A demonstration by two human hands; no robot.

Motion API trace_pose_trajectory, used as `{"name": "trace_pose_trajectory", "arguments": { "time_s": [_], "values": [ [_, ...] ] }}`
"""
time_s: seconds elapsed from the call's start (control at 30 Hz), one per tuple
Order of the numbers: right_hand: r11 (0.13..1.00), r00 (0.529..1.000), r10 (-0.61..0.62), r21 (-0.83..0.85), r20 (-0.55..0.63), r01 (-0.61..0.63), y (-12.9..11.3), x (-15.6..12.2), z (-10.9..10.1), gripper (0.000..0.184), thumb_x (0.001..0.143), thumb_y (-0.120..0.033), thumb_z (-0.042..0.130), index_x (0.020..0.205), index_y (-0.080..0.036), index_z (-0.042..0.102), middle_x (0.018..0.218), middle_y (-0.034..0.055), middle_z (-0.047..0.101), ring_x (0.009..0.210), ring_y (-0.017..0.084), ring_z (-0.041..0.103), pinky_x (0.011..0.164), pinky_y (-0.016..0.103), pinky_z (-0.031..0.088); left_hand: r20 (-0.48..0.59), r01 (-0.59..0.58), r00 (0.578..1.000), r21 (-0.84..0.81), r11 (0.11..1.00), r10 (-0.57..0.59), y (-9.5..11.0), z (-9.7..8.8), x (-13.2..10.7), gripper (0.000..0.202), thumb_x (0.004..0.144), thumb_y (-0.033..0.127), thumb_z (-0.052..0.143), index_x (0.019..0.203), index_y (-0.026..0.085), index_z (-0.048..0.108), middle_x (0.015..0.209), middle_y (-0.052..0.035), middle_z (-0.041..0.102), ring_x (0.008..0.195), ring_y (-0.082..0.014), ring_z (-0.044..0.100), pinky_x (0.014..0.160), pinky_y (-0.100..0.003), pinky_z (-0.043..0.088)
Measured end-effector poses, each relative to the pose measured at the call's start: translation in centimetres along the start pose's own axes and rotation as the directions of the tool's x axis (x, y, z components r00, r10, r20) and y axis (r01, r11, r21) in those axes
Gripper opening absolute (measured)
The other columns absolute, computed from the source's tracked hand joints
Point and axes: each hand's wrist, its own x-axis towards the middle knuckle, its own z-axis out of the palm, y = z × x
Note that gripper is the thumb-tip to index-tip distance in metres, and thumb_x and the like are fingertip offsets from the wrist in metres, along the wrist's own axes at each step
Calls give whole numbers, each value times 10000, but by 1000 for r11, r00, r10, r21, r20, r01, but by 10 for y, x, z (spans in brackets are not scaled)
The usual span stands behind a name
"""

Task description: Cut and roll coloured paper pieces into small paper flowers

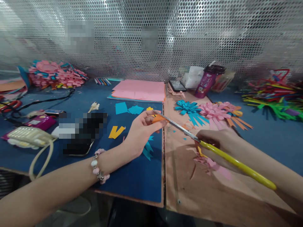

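My left hand [139, 132], a beaded bracelet [96, 167] on its wrist, pinches a small folded piece of orange paper [159, 119] between thumb and fingers. My right hand [217, 143] is wrapped round a long slim tool with a yellow handle [239, 164] and a narrow metal shaft [181, 127]; its exact kind is unclear. The shaft's tip reaches the orange paper, touching or just in front of it. Blue paper strips [148, 150] lie partly hidden under my left hand. Below my right hand are pink paper scraps [204, 164].
Stacked pink paper [139, 90] lies at the back, with blue paper pieces [121, 108] in front. To the right are blue [187, 107] and pink paper flowers [211, 110] and a purple cup [208, 80]. A phone [86, 135] and a hot glue gun [42, 122] lie left.
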Motion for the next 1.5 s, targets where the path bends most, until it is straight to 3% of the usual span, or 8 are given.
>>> {"name": "trace_pose_trajectory", "arguments": {
  "time_s": [0.5, 0.93, 1.13, 1.33, 1.5],
  "values": [
    [998, 997, -55, 35, -55, 57, 4, -3, 2, 280, 831, -401, 448, 734, -174, 580, 625, 17, 573, 523, 82, 463, 501, 203, 305, 29, 17, 999, -21, 1000, -16, 1, 0, -1, 288, 679, 184, 718, 926, 165, 570, 798, 0, 638, 706, -99, 558, 596, -221, 378],
    [999, 999, 39, 11, 3, -39, 8, -1, 4, 229, 790, -378, 458, 730, -200, 589, 600, 5, 579, 466, 83, 451, 430, 203, 250, 32, 87, 996, -23, 996, -86, 3, -1, -2, 306, 677, 150, 707, 957, 171, 582, 845, -11, 656, 754, -103, 564, 604, -216, 373],
    [1000, 996, -21, -5, -85, 21, 12, 1, 6, 282, 790, -440, 475, 695, -193, 573, 564, 20, 568, 442, 85, 446, 426, 207, 255, 49, 99, 994, -37, 994, -97, 3, 0, -1, 309, 673, 140, 704, 958, 171, 587, 815, -2, 655, 727, -99, 561, 616, -227, 373],
    [1000, 998, -9, -22, -58, 7, 12, 2, 7, 291, 816, -438, 444, 697, -201, 564, 613, 45, 592, 441, 95, 436, 417, 225, 229, 45, 116, 992, -36, 993, -114, 4, -1, -1, 317, 667, 146, 703, 962, 177, 589, 761, 12, 636, 687, -103, 548, 608, -238, 371],
    [997, 999, 38, -63, -14, -39, 8, -3, 0, 318, 776, -474, 465, 652, -190, 536, 554, 36, 545, 464, 113, 446, 432, 229, 257, 69, 123, 990, -23, 992, -121, 3, -2, 1, 314, 667, 163, 705, 963, 177, 599, 828, -11, 648, 733, -115, 562, 610, -237, 382]
  ]
}}
